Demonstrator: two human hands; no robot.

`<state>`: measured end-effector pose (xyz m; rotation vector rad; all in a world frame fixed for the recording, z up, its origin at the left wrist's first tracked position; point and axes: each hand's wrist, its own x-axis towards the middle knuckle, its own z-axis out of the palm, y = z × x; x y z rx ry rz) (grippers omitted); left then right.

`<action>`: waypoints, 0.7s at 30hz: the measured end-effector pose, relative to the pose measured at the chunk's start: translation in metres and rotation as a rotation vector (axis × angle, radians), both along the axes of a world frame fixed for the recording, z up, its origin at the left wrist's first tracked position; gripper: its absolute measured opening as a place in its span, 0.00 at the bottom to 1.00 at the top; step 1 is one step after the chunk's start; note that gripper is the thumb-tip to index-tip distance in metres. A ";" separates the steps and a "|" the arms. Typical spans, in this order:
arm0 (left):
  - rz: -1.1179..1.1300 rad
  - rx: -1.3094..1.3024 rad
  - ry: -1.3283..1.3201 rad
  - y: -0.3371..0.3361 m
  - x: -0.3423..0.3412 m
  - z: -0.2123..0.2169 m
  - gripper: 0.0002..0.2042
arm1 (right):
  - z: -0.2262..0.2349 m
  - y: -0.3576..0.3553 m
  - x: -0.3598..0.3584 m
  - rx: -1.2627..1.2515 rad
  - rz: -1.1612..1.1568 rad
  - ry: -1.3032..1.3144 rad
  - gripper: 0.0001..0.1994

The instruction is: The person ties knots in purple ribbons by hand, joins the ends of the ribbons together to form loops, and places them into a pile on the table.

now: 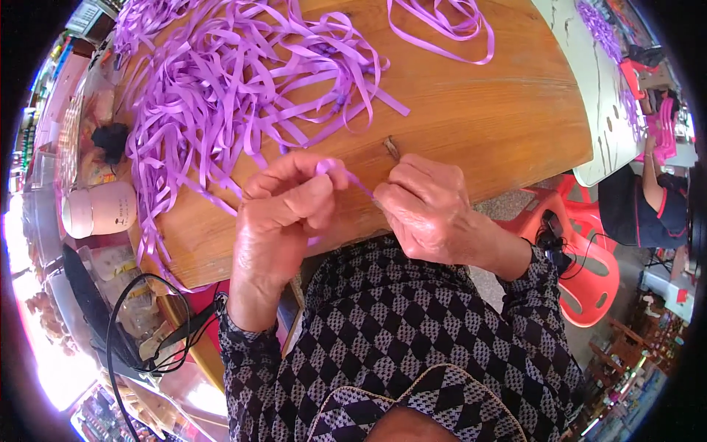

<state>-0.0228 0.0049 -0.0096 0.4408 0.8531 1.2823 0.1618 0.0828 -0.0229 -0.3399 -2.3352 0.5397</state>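
Over the near edge of the wooden table, my left hand [283,202] pinches a purple ribbon [328,168] between thumb and forefinger. A short stretch of it runs taut across to my right hand [426,206], whose fingers are curled closed around the other part. The ribbon inside the right fist is hidden, and a bit of purple shows below the left fingers. Beyond my left hand lies a big tangled heap of purple ribbons [213,88], some with small darker knots.
The wooden table [501,110] has a looped purple ribbon [482,44] at its far side. A white jar [99,209] and black cables [114,324] are at left. To the right stand a white table [611,140], a red plastic chair [589,280] and another person [641,199].
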 end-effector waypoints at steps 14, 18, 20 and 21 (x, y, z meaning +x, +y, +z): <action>-0.060 0.040 0.568 -0.003 0.026 -0.001 0.10 | 0.004 0.006 -0.004 -0.085 -0.030 0.137 0.12; -0.039 -0.022 0.200 0.001 0.005 -0.008 0.07 | -0.001 0.010 0.006 -0.110 -0.084 0.096 0.11; 0.055 -0.014 0.035 0.001 -0.004 -0.011 0.06 | -0.003 0.012 0.011 -0.075 -0.136 0.016 0.10; 0.148 -0.002 -0.130 0.000 -0.008 -0.012 0.06 | -0.002 0.011 0.013 -0.078 -0.133 0.018 0.10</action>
